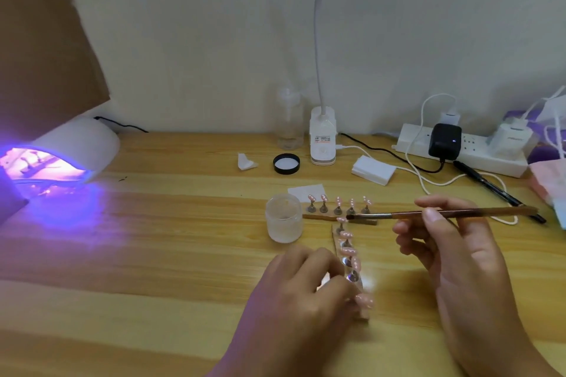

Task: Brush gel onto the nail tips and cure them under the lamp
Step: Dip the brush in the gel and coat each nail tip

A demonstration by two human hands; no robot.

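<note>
The right hand pinches the brush, its bristles poised just above the far end of the near strip. The left hand grips that strip's near end with curled fingers. Its pink nail tips look glossy, so brushing seems underway. This strip and the far strip, beside the open gel jar, both sit on the worktop, still to be cured. The lamp glows violet well to the left with something blurred inside.

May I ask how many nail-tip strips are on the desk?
2: a far strip crosswise behind the brush, a near strip lengthwise, held by the left hand; the lamp may hide another.
</note>
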